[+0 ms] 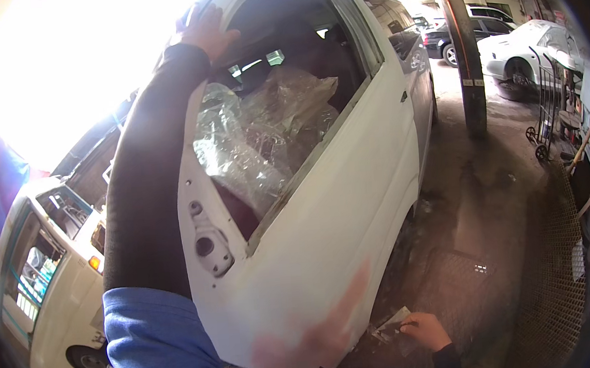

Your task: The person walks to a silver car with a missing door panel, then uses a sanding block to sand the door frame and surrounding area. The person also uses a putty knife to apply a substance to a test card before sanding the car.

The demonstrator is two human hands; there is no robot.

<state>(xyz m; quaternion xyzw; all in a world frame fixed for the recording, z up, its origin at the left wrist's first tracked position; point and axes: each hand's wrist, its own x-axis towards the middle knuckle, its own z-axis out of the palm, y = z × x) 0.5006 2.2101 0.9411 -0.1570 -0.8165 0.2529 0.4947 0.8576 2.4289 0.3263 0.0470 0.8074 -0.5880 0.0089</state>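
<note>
A van's front door (327, 250), coated in dull white with pinkish patches low down, fills the middle. My left hand (206, 34) lies against the upper window frame, its fingers spread and its thumb toward the opening; bright glare washes out part of the fingers. Beside the door's lower edge, my right hand (425, 330) is closed on a flat pale piece (392, 324), grey on one face; its exact kind is unclear. Inside the window opening, crumpled clear plastic sheeting (257, 132) covers the seat area. A bare mirror mount (207, 246) with holes sits at the door's front corner.
A steel post (462, 56) rises beyond the van. Behind it stand a dark car (476, 31) and a white car (531, 44). Along the right are a hand truck (545, 108) and metal mesh (545, 289). A cream van (58, 269) is parked at left.
</note>
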